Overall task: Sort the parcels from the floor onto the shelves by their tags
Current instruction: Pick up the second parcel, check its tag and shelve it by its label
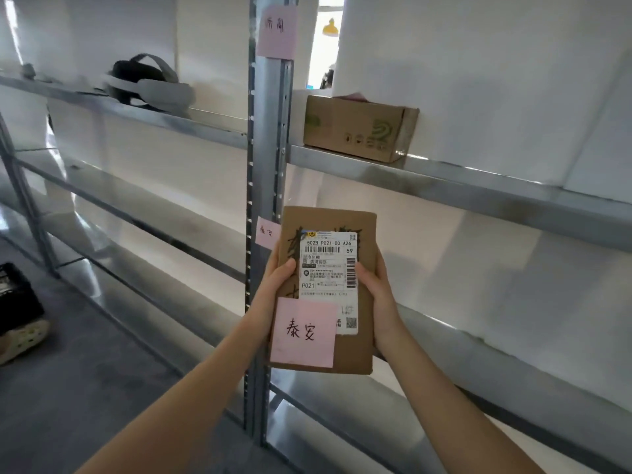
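Facing the steel shelf upright (pixel 265 159), a flat cardboard parcel (pixel 355 350) w/ pink tag (pixel 302 331) is clamped at its edges by left hand (pixel 273 285) & right hand (pixel 378 299), near a pink post tag (pixel 267 233); another carton (pixel 359 128) is seen on the upper shelf.

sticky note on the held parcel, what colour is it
Pink, with black handwriting; the sticky note shows in the head view.

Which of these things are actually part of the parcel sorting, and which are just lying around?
Part of the job:
- flat parcel held in left hand and right hand
- its pink tag
- pink note on the post
- upper pink note
- box on the shelf

Lying about:
- headset
- black crate
- shoe
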A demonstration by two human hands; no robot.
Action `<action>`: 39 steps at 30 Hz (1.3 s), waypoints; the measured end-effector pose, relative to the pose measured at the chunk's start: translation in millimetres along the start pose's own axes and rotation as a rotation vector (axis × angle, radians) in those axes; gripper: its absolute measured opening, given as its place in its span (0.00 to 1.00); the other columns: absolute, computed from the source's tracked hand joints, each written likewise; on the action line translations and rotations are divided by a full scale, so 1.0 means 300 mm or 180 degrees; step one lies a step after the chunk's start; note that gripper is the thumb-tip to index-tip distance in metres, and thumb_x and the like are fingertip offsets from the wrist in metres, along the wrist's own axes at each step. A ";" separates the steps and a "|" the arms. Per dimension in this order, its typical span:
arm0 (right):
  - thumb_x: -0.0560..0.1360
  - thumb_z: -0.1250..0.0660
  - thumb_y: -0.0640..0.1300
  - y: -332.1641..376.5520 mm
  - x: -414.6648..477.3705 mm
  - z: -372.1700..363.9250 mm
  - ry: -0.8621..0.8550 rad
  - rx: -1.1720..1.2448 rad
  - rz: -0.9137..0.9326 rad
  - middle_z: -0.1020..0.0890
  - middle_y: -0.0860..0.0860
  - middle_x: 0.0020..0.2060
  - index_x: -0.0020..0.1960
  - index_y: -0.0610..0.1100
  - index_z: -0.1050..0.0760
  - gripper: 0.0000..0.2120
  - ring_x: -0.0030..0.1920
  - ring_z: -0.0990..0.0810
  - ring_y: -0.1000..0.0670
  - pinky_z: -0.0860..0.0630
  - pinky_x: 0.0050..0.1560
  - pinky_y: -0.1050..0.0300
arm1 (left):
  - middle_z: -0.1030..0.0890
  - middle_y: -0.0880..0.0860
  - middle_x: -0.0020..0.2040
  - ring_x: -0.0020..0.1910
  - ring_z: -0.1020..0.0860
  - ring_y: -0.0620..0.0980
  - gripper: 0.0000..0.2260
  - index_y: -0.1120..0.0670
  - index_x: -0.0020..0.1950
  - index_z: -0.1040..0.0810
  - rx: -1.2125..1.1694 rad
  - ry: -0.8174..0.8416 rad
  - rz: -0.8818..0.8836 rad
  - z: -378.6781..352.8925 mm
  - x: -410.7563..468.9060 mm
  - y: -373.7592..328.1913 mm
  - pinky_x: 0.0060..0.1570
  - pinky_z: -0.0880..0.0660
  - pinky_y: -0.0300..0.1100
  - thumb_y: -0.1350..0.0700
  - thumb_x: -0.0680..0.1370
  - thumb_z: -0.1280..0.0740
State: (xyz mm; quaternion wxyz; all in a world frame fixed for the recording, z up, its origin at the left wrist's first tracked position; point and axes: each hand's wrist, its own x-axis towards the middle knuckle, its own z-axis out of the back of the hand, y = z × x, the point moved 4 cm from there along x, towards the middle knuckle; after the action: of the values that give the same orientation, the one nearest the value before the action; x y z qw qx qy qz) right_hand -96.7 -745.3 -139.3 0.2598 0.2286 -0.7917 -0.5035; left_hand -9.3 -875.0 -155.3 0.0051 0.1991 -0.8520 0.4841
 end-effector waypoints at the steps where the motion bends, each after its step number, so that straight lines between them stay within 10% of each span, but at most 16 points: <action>1: 0.69 0.33 0.45 -0.017 0.024 0.012 -0.0083 0.0008 -0.0016 0.22 0.44 0.63 0.73 0.50 0.37 0.33 0.55 0.17 0.47 0.20 0.45 0.56 | 0.22 0.61 0.57 0.44 0.16 0.55 0.32 0.51 0.72 0.39 0.0001 0.0040 0.0052 0.016 0.032 0.015 0.37 0.19 0.45 0.48 0.71 0.31; 10: 0.69 0.33 0.47 -0.160 0.310 0.149 -0.0350 -0.0054 -0.0309 0.21 0.43 0.62 0.71 0.49 0.35 0.31 0.59 0.20 0.42 0.21 0.55 0.48 | 0.20 0.58 0.50 0.36 0.16 0.51 0.21 0.52 0.67 0.35 0.0071 -0.0059 0.0411 0.135 0.335 0.150 0.31 0.20 0.41 0.52 0.74 0.40; 26: 0.75 0.34 0.47 -0.442 0.645 0.374 -0.0770 -0.0181 -0.1132 0.17 0.42 0.54 0.67 0.44 0.29 0.21 0.46 0.16 0.45 0.20 0.41 0.55 | 0.14 0.54 0.40 0.33 0.16 0.51 0.17 0.59 0.63 0.27 0.0284 -0.0859 0.1285 0.359 0.671 0.388 0.29 0.21 0.40 0.52 0.78 0.39; 31: 0.76 0.36 0.52 -0.498 0.721 0.406 -0.0735 -0.0740 -0.1867 0.14 0.50 0.34 0.57 0.43 0.23 0.15 0.30 0.16 0.52 0.23 0.28 0.63 | 0.15 0.52 0.32 0.27 0.18 0.49 0.10 0.54 0.51 0.24 0.0347 -0.1041 0.1663 0.421 0.714 0.449 0.24 0.23 0.37 0.49 0.79 0.41; 35: 0.76 0.37 0.56 -0.500 0.750 0.423 -0.0615 -0.0967 -0.1948 0.15 0.47 0.45 0.60 0.44 0.23 0.19 0.37 0.15 0.51 0.20 0.34 0.60 | 0.16 0.57 0.50 0.36 0.16 0.52 0.18 0.54 0.67 0.30 0.0587 -0.1199 0.1456 0.435 0.739 0.440 0.32 0.20 0.42 0.50 0.78 0.39; 39: 0.70 0.35 0.64 -0.462 0.746 0.414 -0.0568 -0.1852 -0.1909 0.16 0.48 0.53 0.64 0.47 0.26 0.29 0.52 0.17 0.47 0.23 0.57 0.46 | 0.39 0.50 0.76 0.69 0.32 0.48 0.25 0.45 0.76 0.47 0.2348 -0.0731 0.0343 0.423 0.775 0.356 0.60 0.27 0.45 0.58 0.81 0.44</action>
State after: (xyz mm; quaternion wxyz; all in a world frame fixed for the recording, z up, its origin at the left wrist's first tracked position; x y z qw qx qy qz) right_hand -332.7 -854.2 -270.1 0.0860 0.3215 -0.5344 -0.7769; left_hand -236.5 -1009.4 -263.7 -0.1877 0.1954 -0.6249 0.7322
